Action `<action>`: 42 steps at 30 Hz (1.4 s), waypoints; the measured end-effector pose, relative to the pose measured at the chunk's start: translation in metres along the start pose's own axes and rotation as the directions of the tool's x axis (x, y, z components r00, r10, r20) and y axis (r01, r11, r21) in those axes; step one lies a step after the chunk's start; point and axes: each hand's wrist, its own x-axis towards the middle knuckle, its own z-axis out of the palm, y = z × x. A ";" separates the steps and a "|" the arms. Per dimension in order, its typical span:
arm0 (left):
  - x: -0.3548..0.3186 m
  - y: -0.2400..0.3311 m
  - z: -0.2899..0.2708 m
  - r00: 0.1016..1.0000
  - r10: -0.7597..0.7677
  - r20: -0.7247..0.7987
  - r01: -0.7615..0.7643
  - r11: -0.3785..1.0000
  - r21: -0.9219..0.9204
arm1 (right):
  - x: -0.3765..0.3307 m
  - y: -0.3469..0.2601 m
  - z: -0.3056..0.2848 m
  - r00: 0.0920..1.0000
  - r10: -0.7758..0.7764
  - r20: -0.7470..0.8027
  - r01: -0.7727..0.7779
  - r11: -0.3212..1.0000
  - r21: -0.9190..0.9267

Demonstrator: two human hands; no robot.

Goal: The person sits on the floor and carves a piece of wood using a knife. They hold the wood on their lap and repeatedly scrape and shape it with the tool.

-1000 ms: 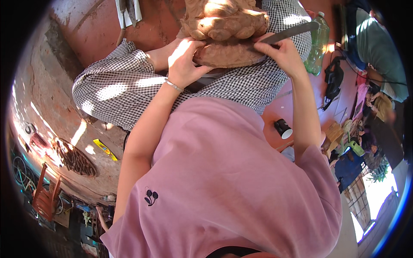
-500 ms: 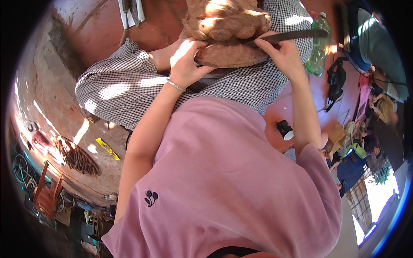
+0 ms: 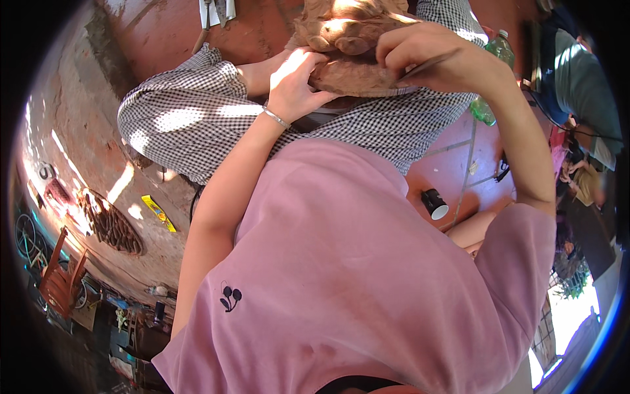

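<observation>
A brown carved piece, with rounded lumps above a flat-faced base, rests at my lap near the top edge; its upper part is cut off by the frame. My left hand grips the left end of the base, fingers over its top and thumb along the near side. At the base's right end, my right hand is bent over with curled fingers and holds a dark, flat, strip-like tool. The tool's far end lies against the piece, partly hidden by my fingers; whether it is a file or a blade I cannot tell.
Hand tools lie on a white sheet at the upper left. A green plastic bottle and a black cup are on the tiled floor to my right. Leftward are a yellow packet and a red chair. Another person is at far right.
My right hand has swung up and over the carved piece, its elbow lifting outward, and the tool has tilted and moved inward. My left hand keeps its hold; the view has shifted slightly.
</observation>
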 end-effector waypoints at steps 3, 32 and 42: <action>0.000 0.001 -0.001 1.000 0.006 -0.010 -0.006 1.000 0.011 | 0.020 0.003 -0.004 0.983 -0.183 -0.007 0.180 0.973 -0.142; -0.002 -0.004 -0.002 1.000 0.008 0.028 -0.009 0.999 0.033 | 0.070 0.031 -0.015 0.948 -0.078 0.309 0.033 0.988 0.150; -0.001 0.000 -0.003 0.998 -0.016 0.059 0.014 0.999 0.034 | 0.062 0.027 -0.007 0.979 -0.054 0.199 0.070 0.995 -0.075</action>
